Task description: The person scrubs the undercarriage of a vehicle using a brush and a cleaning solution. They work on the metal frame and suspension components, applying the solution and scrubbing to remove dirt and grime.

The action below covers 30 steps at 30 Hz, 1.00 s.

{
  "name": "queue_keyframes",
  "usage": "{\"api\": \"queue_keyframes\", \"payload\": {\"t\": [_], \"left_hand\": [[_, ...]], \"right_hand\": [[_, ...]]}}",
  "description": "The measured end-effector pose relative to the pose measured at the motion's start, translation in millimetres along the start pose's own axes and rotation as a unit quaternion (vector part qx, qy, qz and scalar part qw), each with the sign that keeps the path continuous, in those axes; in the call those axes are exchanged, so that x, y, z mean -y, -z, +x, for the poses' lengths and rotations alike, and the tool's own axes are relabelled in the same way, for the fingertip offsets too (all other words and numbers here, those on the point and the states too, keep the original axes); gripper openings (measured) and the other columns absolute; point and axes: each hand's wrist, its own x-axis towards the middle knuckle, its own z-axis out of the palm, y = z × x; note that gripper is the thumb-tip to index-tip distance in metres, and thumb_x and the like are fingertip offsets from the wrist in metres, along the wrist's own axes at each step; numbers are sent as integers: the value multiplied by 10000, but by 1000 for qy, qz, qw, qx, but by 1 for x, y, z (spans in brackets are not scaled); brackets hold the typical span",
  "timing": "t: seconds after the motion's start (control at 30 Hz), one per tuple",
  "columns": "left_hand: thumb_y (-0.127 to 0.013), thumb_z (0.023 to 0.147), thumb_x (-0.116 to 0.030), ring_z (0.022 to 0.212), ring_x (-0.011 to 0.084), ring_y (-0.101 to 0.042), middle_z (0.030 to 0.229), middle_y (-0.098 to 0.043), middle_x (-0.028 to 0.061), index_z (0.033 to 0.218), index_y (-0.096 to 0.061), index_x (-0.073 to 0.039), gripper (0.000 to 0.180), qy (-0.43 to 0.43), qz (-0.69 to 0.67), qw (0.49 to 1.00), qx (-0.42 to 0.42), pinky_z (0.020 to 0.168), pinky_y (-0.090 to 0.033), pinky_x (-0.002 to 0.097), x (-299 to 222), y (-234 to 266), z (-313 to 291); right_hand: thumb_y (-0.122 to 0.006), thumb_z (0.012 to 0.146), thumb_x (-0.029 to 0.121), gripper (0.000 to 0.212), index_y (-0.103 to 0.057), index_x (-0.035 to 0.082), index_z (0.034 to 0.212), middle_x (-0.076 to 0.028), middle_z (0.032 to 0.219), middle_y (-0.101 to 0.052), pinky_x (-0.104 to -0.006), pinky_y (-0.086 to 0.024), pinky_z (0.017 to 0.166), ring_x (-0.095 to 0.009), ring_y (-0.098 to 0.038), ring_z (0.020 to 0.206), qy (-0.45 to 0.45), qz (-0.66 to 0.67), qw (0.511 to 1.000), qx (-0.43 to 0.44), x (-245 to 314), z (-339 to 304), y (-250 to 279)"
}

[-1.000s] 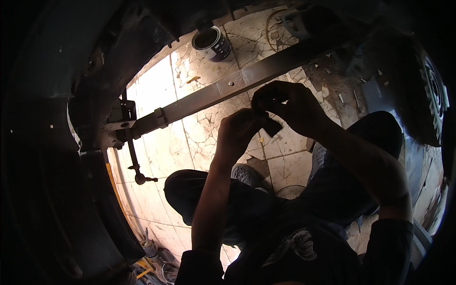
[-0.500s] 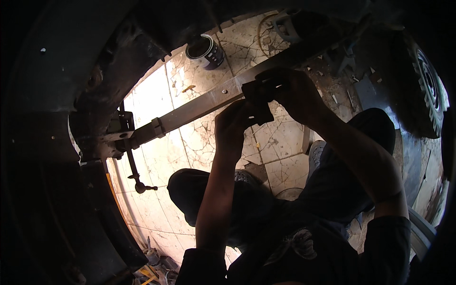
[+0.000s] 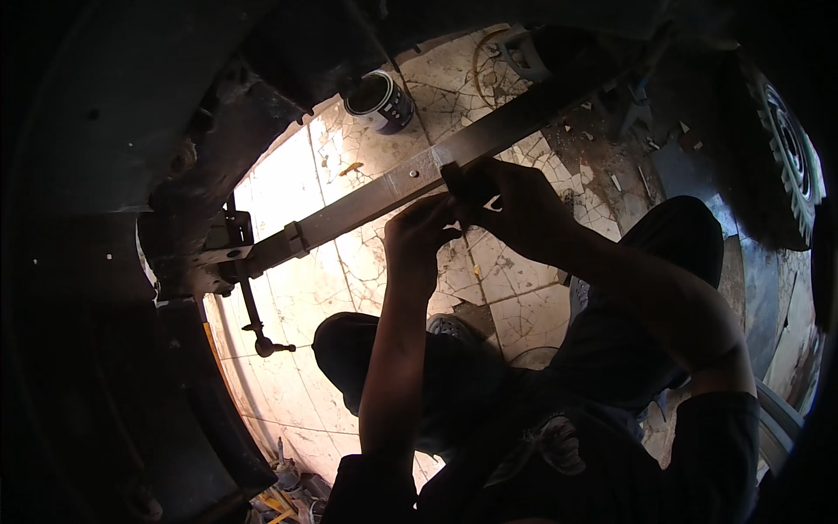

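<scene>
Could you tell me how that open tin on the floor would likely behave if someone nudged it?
The tin stands upright on cracked floor tiles, so it would probably slide rather than roll. Its top is open, so tipping it may spill any contents.

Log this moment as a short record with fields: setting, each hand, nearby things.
setting: dim spot under a vehicle body, cracked tiled floor below
left hand: at the long metal bar, fingers on a small dark piece
right hand: gripping the same dark piece against the bar
nearby: open tin can on the floor, tyre on the right
</scene>
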Motion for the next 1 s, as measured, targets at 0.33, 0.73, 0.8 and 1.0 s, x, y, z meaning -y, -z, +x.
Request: {"api": "queue_keyframes", "payload": {"t": [0.33, 0.73, 0.8, 1.0], "left_hand": [[-703, 978, -133, 926, 192, -703, 1009, -723, 122, 1135, -672, 71, 259, 24, -4, 1000, 11, 839, -571, 329, -3, 4, 0], [-671, 997, -114, 996, 212, -701, 1087, -725, 145, 1167, -669, 76, 255, -12, -15, 1000, 15, 922, -568, 337, 7, 12, -1], [-648, 1004, -100, 1028, 208, -697, 1107, -719, 142, 1200, -662, 72, 261, -14, -23, 1000, 9, 930, -574, 331, 6, 10, -1], [-692, 976, -142, 955, 168, -695, 1028, -740, 116, 1126, -709, 60, 252, -46, -9, 999, -19, 884, -537, 301, -2, 5, -7]], "right_hand": [[-796, 917, 246, 355, -635, 6, 1123, -84, 963, -763, -337, -627, 786, -195, -769, 899, 66, -34, 997, 6, -2, 1, 3], [-765, 938, 217, 226, -692, 16, 1012, -105, 949, -768, -347, -616, 813, -242, -769, 927, 76, 2, 997, -20, 3, 1, 2], [-764, 940, 217, 233, -689, 14, 1025, -105, 969, -768, -344, -615, 820, -241, -769, 936, 64, 19, 998, -9, 3, 0, 4], [-788, 921, 266, 292, -694, 22, 1051, -103, 995, -773, -340, -607, 835, -233, -766, 948, 4, 33, 999, 1, 9, 1, 3]]}}
